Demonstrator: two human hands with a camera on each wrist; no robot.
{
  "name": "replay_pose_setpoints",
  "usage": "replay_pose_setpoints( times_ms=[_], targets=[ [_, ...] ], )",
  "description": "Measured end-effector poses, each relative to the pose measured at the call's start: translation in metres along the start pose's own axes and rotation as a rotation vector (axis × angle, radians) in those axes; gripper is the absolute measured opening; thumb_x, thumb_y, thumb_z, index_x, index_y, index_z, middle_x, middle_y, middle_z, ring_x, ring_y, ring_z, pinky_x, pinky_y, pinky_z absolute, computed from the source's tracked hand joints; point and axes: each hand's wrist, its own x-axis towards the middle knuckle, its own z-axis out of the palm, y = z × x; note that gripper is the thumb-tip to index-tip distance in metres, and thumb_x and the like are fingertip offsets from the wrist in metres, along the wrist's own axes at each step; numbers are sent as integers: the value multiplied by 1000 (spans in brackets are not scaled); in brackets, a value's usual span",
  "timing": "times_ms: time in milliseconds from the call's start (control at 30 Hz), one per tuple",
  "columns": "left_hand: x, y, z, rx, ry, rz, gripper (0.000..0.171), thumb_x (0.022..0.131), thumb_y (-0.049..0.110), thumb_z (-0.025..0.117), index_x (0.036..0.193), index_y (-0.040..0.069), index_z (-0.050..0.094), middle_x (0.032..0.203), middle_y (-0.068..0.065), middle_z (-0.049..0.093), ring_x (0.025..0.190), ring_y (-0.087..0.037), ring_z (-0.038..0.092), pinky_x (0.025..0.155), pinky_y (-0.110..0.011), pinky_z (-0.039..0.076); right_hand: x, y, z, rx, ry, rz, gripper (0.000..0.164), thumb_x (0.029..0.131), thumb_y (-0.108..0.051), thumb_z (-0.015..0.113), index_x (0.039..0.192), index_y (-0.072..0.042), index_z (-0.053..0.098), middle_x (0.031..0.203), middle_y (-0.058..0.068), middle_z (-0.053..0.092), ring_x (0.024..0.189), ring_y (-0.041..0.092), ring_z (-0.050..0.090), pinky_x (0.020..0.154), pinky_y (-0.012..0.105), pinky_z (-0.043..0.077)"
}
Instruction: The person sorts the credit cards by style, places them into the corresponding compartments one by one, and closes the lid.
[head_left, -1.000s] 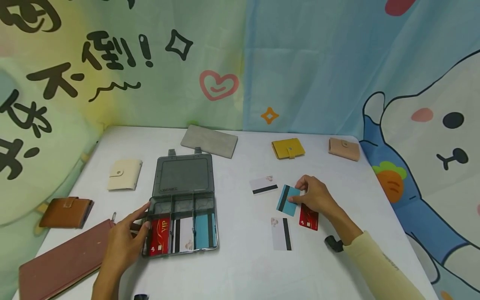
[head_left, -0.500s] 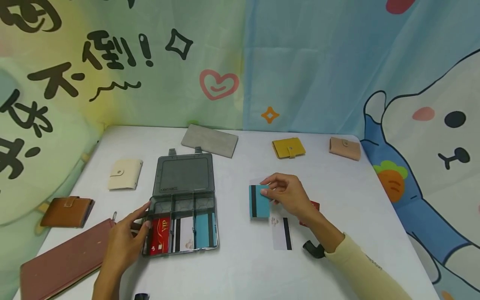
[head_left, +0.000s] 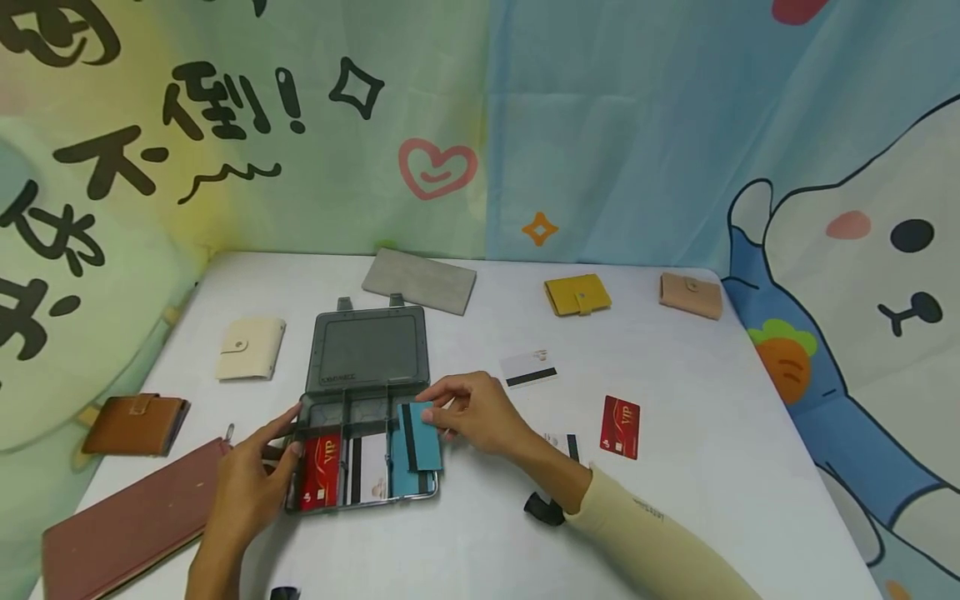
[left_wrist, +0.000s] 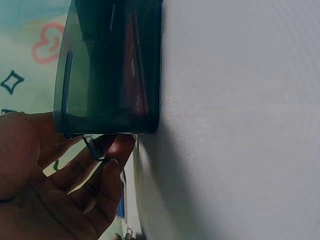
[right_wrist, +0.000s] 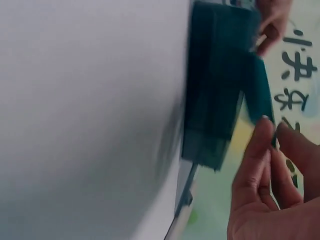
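Observation:
My right hand (head_left: 480,412) pinches a light-blue card (head_left: 426,446) with a black stripe between thumb and fingers. That card is held over the right compartment of a dark translucent card box (head_left: 369,346) with its lid raised, where another blue card (head_left: 400,475) lies. A red VIP card (head_left: 320,473) fills the left compartment, and a white striped card (head_left: 372,475) the middle one. At the box's left side, my left hand (head_left: 243,483) holds the edge with thumb and fingers; the left wrist view shows its fingertips (left_wrist: 122,147) against the box wall (left_wrist: 107,100).
On the table's right lie a red card (head_left: 620,427), a white card (head_left: 528,367) and another white card (head_left: 573,447) partly behind my forearm. Wallets around the edges: grey (head_left: 420,282), yellow (head_left: 577,295), tan (head_left: 690,297), cream (head_left: 250,348), brown (head_left: 135,425), long maroon (head_left: 127,525).
My right hand has carried the light-blue card leftward from beside the red card to over the box's right compartment. My left hand has stayed at the box.

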Motion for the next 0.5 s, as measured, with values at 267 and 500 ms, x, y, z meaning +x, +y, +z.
replay_pose_setpoints(
  times_ms=[267,500],
  targets=[
    [0,-2,1,-14,10,32,54,95,3,62,146,19,52,126,-23,66,81,-25,70,54,-23,51,4,9,5,-181,11,-24,16,84,-28,81,99,-22,79,90,-11,68,73,16,63,62,27,51],
    [0,-3,0,-28,5,28,54,96,3,62,146,19,52,126,-23,66,82,-25,70,55,-23,51,13,27,-34,-241,23,84,33,80,-27,84,110,-20,73,96,-1,67,77,18,60,70,31,51]
  ],
)
